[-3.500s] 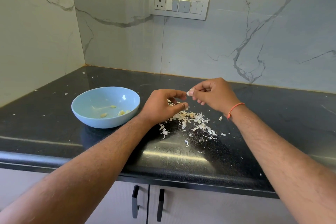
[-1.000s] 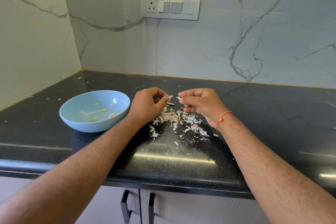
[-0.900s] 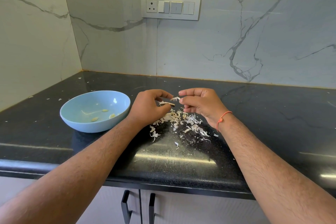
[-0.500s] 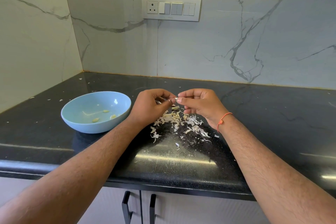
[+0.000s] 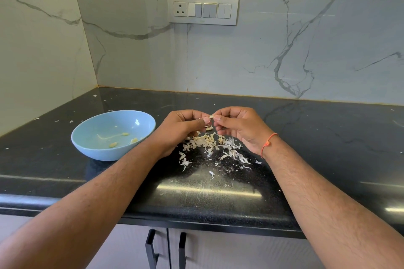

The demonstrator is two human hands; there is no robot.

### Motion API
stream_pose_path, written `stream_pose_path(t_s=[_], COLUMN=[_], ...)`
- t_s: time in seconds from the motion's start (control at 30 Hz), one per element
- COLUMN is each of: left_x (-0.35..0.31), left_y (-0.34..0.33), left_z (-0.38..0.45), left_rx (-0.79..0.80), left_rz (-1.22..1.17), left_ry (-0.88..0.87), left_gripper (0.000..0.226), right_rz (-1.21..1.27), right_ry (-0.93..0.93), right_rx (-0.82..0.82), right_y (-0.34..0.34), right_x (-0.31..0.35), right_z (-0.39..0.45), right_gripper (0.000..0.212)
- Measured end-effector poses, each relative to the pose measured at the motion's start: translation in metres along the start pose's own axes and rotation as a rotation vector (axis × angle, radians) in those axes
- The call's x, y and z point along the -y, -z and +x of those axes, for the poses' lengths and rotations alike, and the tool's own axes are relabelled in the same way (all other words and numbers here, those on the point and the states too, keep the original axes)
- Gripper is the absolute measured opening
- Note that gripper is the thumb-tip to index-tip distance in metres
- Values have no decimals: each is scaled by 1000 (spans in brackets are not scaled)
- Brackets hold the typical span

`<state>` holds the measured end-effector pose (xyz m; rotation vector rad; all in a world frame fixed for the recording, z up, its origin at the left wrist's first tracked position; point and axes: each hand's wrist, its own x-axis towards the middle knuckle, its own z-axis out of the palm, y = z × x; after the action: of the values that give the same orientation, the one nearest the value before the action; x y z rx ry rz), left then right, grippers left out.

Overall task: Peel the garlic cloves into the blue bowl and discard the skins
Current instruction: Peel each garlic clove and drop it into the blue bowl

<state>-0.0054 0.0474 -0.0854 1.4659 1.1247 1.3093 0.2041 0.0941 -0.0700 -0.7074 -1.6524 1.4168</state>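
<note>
The left hand (image 5: pixel 182 126) and the right hand (image 5: pixel 237 125) meet above the middle of the bench (image 5: pixel 328 137), fingertips almost touching, and together they pinch one small garlic clove (image 5: pixel 211 116) between thumb and fingers; it shows only as a pale bit between the two thumbs, so I cannot tell how much skin is left on it. A thin orange thread (image 5: pixel 268 143) goes around the right wrist. Directly under the hands lies a loose pile of skins (image 5: pixel 213 146), white and papery, spread toward the front edge of the bench, and a few small flakes lie further away near the left back corner. The blue bowl (image 5: pixel 87 144) stands to the left of the left hand, near it but not touching, and it holds a few peeled cloves (image 5: pixel 113 144) on its bottom. I judge the task is somewhere in the middle: some cloves are already peeled and in the bowl, one is in work now, and all the skins are not yet discarded. I see no other unpeeled cloves for certain; some may hide in the pile.
</note>
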Motion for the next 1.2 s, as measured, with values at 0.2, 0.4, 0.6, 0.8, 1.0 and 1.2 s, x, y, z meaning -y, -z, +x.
stream_pose_path(t_s=[0.2,0.4,0.6,0.8,1.0,1.2], left_x=[2,3,3,6,1,-7], left_y=[-1,-4,-3,-2,-4,-6], left_z=[1,0,0,1,-1,-4], left_rx=[-16,-138,-147,-164,-127,-111], left_rz=[-39,126,264,301,128,-52], left_ry=[-12,-131,-227,-222,-76,73], left_gripper=[12,10,19,10,11,18], right_rz=[12,-73,-181,-273,-469,-629], right_ry=[-9,17,53,91,266,444], right_rx=[-4,-71,-112,-117,-145,-168], right_y=[1,0,1,2,1,-2], right_x=[0,-1,-1,-3,-6,-6], right_z=[1,2,3,4,5,5], right_gripper=[9,7,4,4,3,5])
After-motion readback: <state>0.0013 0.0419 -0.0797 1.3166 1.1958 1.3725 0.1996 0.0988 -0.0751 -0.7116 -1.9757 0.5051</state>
